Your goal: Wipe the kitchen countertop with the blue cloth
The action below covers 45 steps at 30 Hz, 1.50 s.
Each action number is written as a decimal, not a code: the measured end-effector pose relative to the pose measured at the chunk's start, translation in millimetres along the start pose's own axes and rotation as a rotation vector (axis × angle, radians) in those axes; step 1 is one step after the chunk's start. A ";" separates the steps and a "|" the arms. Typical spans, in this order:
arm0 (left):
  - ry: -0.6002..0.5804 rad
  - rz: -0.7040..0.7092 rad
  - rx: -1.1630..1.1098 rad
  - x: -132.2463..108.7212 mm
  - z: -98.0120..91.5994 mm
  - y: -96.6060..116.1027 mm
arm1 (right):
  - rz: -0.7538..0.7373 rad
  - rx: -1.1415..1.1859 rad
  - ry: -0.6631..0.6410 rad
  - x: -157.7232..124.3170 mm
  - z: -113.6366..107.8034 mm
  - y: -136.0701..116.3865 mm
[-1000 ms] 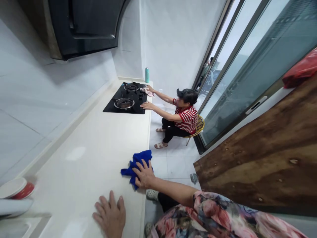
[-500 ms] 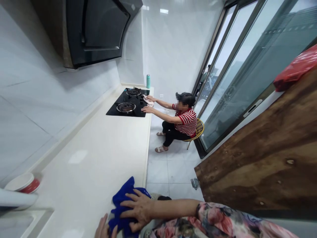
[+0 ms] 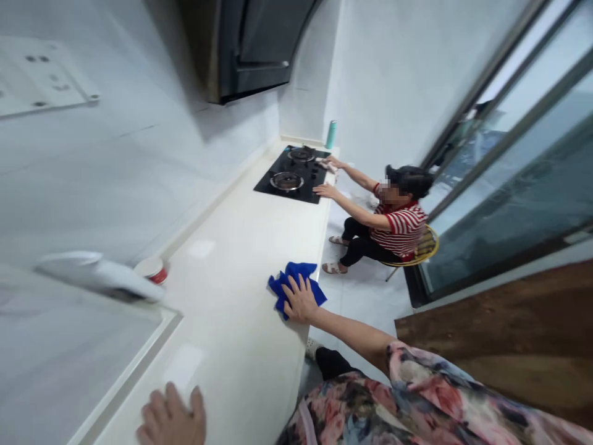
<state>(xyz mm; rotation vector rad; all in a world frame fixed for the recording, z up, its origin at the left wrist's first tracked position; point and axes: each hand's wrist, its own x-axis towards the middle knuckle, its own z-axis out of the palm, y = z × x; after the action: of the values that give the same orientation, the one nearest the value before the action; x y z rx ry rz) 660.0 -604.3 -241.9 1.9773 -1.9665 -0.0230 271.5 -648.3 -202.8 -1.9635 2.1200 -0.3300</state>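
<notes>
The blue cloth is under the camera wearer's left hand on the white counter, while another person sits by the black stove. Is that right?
Almost: the head view shows the blue cloth under the camera wearer's right hand, not the left hand, on the white counter, while another person sits by the black stove.

open countertop (image 3: 250,238), stove (image 3: 296,176) across far end

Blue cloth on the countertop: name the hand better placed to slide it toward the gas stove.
Right, most likely: the right hand rests on the blue cloth, while the left hand is apart from it, farther from the gas stove.
</notes>
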 end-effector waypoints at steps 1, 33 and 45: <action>0.003 -0.025 0.005 -1.2 -1.5 3.3 | -0.059 0.015 -0.024 -11.5 8.9 -14.6; -0.127 -0.206 0.037 -26.9 -21.0 1.7 | -0.338 -0.102 0.058 392.5 36.1 -14.7; -0.142 -0.167 0.031 -28.1 -30.8 -2.0 | -0.121 -0.172 0.152 534.0 28.7 67.7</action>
<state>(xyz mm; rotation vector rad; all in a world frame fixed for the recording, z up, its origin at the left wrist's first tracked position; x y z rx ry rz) 668.7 -569.9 -220.0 2.2107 -1.8894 -0.1805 177.3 -1175.8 -260.8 -2.2356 2.1920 -0.3391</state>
